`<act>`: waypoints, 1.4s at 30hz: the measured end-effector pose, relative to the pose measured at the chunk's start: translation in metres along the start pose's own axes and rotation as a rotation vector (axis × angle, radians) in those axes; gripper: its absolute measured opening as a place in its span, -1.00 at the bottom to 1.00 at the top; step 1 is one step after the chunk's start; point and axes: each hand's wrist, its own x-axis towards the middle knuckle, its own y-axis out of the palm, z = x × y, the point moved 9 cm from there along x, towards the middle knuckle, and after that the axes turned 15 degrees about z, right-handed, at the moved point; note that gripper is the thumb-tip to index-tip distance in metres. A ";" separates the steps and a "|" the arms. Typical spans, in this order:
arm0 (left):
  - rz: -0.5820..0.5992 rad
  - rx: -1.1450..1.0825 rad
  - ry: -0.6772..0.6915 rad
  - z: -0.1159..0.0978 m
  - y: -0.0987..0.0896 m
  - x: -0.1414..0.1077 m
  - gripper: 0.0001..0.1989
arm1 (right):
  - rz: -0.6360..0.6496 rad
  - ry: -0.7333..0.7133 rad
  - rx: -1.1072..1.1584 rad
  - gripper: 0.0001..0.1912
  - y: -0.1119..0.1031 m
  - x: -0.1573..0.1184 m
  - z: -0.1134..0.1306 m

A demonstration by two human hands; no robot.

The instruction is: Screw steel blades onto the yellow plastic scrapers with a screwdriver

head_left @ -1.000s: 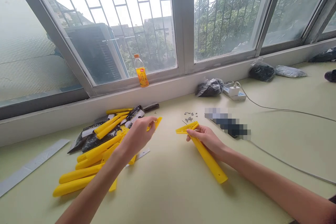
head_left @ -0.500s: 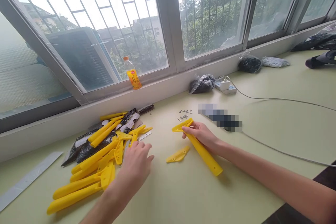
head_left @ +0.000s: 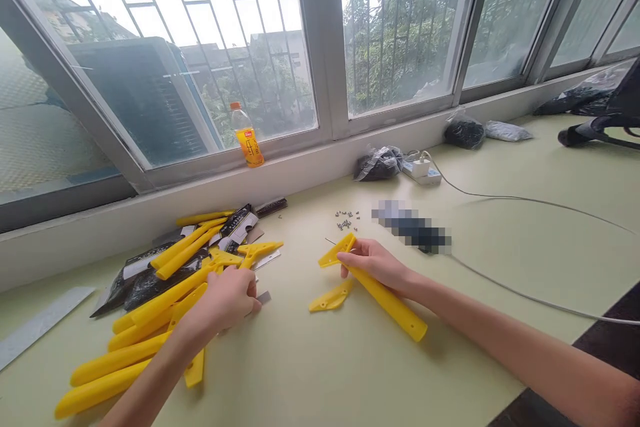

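My right hand (head_left: 373, 263) is closed on a yellow scraper handle (head_left: 393, 307), whose wide head points up and left. Below that head a loose yellow plate (head_left: 331, 297) lies on the table. My left hand (head_left: 233, 297) is at the pile of yellow handles (head_left: 165, 293), its fingers curled down. A small thin grey piece (head_left: 264, 297) shows at its thumb tip; its fingers partly hide what they pinch. Small screws (head_left: 345, 223) are scattered beyond the held handle.
Black packages (head_left: 135, 280) lie under the pile. A metal strip (head_left: 43, 323) is at the far left. Behind are a bottle (head_left: 247, 140) on the sill, a bagged black bundle (head_left: 379, 165) and a power strip (head_left: 424, 172). A cable (head_left: 525, 283) crosses the right side.
My left hand has moved left and down onto the pile's right edge, and its fingers have closed around a thin grey piece. My right hand still holds the handle, its head tilted a little more.
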 end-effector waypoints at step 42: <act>-0.523 -1.270 0.577 -0.090 0.019 -0.029 -0.92 | 0.290 -0.198 -0.451 -0.74 0.058 -0.034 0.041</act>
